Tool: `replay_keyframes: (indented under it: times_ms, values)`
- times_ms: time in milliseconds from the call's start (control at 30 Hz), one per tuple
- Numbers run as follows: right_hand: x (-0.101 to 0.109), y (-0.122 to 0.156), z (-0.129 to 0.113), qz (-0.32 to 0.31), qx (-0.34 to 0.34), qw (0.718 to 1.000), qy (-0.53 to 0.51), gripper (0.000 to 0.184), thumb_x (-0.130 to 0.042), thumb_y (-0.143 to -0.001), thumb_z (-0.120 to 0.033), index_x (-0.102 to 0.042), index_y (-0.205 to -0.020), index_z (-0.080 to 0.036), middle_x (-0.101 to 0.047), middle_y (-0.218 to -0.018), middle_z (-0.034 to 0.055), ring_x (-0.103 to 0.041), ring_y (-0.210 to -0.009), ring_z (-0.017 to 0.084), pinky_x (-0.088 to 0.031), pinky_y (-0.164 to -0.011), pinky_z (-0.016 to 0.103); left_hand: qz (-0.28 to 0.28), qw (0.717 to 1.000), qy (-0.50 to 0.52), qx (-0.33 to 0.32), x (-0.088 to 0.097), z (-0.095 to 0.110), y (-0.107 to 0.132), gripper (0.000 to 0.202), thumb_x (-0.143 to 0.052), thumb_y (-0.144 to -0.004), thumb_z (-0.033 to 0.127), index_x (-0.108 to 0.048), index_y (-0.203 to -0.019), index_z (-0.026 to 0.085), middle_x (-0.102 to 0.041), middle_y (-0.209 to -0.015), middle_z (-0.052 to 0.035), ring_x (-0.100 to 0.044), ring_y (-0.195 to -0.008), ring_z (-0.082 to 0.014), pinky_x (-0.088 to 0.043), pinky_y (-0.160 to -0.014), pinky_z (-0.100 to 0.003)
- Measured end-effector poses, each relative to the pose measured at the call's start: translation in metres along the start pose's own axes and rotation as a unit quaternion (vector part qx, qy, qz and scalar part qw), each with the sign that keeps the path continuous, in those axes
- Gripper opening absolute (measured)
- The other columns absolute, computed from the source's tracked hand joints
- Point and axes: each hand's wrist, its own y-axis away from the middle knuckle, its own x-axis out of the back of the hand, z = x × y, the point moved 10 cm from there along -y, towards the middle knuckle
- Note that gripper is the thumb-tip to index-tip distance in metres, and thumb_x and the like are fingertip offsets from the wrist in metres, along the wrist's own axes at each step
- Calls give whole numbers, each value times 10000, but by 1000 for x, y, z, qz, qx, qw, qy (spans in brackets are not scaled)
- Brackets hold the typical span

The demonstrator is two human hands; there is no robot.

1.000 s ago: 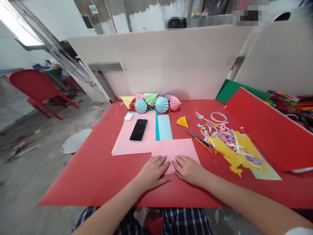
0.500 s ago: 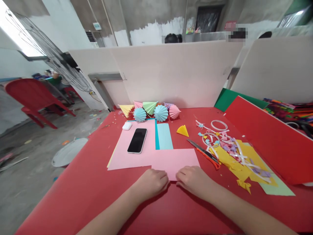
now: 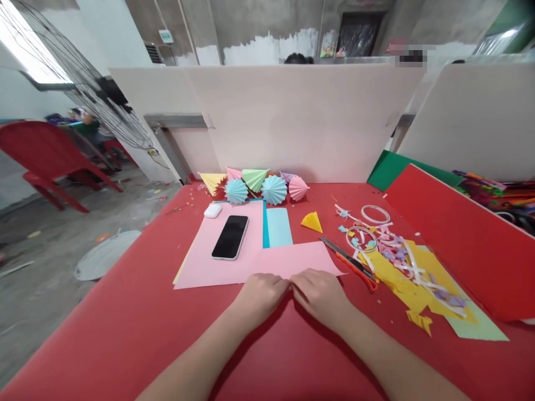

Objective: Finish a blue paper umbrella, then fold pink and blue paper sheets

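Observation:
Both hands grip the near edge of a pink sheet of paper above the red table. My left hand is closed on that edge, fingertips pinched near the middle. Close beside it, almost touching, my right hand is closed on the same edge. The fingertips underneath are hidden. Behind the left hand, a larger pink sheet lies flat with a black-screened phone on it. A light blue strip of paper lies just beyond the held sheet. Scissors with orange handles rest right of my right hand.
Folded paper fans and rosettes line the white partition. A white earbud case sits by the phone. Yellow folded paper, tape rings, paper scraps and a red board occupy the right side.
The held pink sheet's near edge has been raised and drawn slightly away from me. My hands have come closer together, fingertips nearly meeting. The camera view has shifted a little.

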Motion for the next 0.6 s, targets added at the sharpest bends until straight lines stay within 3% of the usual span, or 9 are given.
replay_keyframes:
  times_ms: [367, 600]
  values:
    - [-7, 2, 6, -6, -14, 999, 34, 138, -489, -790, -133, -567, -686, -180, -588, -601, -9, -538, -575, 128, -286, -522, 275, -12, 1000, -3, 1, 3, 1, 1, 238, -410, -857, 108, -520, -654, 165, -509, -530, 18, -462, -455, -122, -287, -437, -259]
    - [1, 8, 48, -69, -83, 993, -37, 102, -481, -769, -120, -551, -766, -194, -649, -730, -8, -576, -652, 121, -323, -568, 242, -47, 999, 15, 10, 8, -18, 2, 169, -432, -846, 109, -582, -806, 174, -586, -599, 7, -556, -525, -146, -343, -472, -246]
